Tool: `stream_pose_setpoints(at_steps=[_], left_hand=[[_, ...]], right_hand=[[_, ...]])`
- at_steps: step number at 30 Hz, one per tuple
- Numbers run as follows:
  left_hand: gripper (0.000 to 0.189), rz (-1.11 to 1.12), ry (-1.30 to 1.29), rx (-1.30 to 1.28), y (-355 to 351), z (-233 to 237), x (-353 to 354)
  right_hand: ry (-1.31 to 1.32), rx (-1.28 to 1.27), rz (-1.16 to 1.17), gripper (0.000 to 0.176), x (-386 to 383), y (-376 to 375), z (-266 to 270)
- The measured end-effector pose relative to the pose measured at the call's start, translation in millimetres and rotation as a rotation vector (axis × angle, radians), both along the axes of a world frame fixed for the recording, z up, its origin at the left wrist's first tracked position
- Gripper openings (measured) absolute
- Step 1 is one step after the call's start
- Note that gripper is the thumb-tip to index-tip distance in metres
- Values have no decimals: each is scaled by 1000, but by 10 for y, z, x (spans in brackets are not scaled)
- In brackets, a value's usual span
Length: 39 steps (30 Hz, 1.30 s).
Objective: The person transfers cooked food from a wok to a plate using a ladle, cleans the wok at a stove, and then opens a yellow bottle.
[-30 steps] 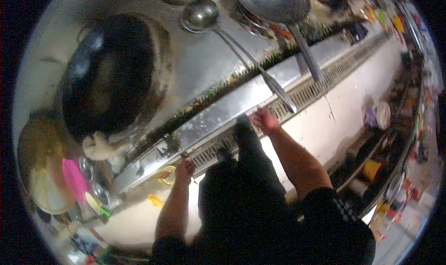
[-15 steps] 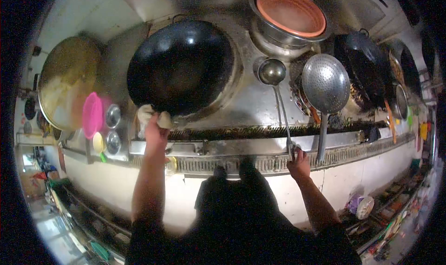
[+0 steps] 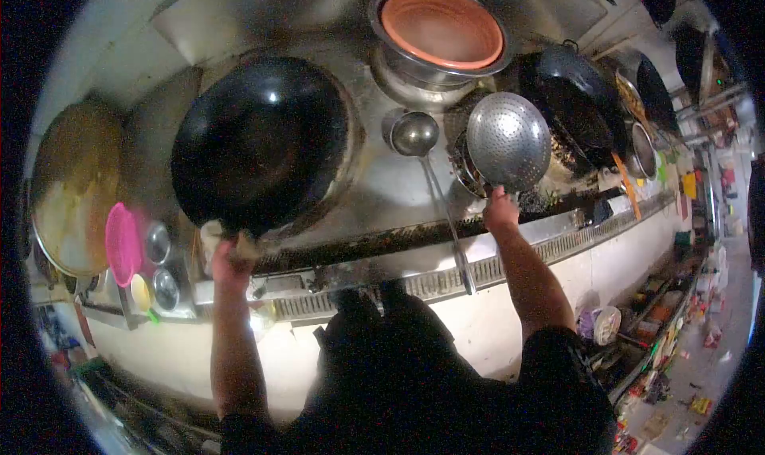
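While the left hand [image 3: 231, 272] closes on a bunched cloth [image 3: 211, 238], lower left of the frame, the right hand [image 3: 501, 213], right of center, closes around the strainer [image 3: 508, 140] by its handle, just below the bowl.

Wok [image 3: 259, 144]: one, large, dark, upper left; near rim against the cloth. Whether the fingers grip the rim through it, cannot tell.

Strainer: one, perforated metal, upper right of center, raised at a tilt.

Ladle [image 3: 415, 135]: one, unheld, center; bowl on the steel stovetop [image 3: 382, 204], handle slanting down over the slotted drain [image 3: 303, 305].

Pot [image 3: 426, 80]: one, metal, top center, an orange basin [image 3: 442, 26] nested in its mouth.

Hazards, as judged: a thin or slipping cloth could let a hot rim reach the fingers; a lopsided pull at one edge could rock the wok; a low swing of the strainer could knock the ladle's handle or clip the pot.
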State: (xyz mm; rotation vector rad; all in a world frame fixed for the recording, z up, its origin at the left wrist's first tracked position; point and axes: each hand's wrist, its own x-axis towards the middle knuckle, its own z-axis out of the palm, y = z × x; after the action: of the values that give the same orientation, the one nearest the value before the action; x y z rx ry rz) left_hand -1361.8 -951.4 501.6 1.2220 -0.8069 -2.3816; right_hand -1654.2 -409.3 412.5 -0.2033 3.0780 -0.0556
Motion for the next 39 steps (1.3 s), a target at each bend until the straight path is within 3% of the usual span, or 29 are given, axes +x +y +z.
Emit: stream_pose_setpoints(at_steps=[2,4,7,8,11,13,17,21,22,25,26,27,28,29,30,31,32,34,37,38,39], left_hand=[[36,-56,72,14,-34,-50,29],[37,-48,82,-20,48,50,16],[38,-25,78,-38,34,12,46],[39,-9,57,-23,10,-19,69],[41,-74,28,-96,22,-49,80],[42,-67,8,-106,24,-94,75],[42,-19,-4,-155,233,91,-10],[37,-76,-1,-165,173,19,35],[36,-44,-15,-132,151,0,40],[36,26,-20,-73,61,-249,96],[38,64,-13,-47,-14,-339,235],[34,-61,6,-112,114,4,212],[34,77,-77,-72,80,-118,238],[33,37,-148,-82,47,-130,315],[33,-80,-46,-130,-4,-136,402],[33,44,-81,-57,56,-39,392],[33,71,-132,-54,-116,-395,487],[27,108,-50,-2,-66,-120,534],[23,125,-98,-32,-206,-265,591],[21,150,-131,-86,-281,-354,632],[18,106,-121,-85,-346,-313,687]], right_hand=[[-390,44,-201,36,-240,-82,80],[-501,-64,-86,34,-368,-51,240],[-451,-17,49,39,-304,-31,519],[-425,154,219,39,-284,83,474],[-376,169,114,37,140,8,767],[-244,38,2,31,374,64,681],[-170,-76,-4,25,707,188,957],[-38,-730,229,17,510,621,541],[-313,-890,17,15,501,678,646],[-410,-975,424,10,443,591,712],[-684,-1189,-29,4,502,513,809],[-944,-1331,-523,10,594,317,997],[-939,-1266,-481,18,687,137,1102],[-934,-1202,-434,26,754,-83,1217],[-876,-1179,-367,34,857,-420,1399],[-759,-1069,-269,29,977,-796,1619],[-780,-1081,-222,28,1057,-1127,1803],[-815,-1056,-101,30,1121,-1882,2009],[-537,-501,577,34,1060,-3126,1910],[-441,-296,699,35,1065,-3651,1874],[-265,-384,791,36,1152,-4118,1729]])
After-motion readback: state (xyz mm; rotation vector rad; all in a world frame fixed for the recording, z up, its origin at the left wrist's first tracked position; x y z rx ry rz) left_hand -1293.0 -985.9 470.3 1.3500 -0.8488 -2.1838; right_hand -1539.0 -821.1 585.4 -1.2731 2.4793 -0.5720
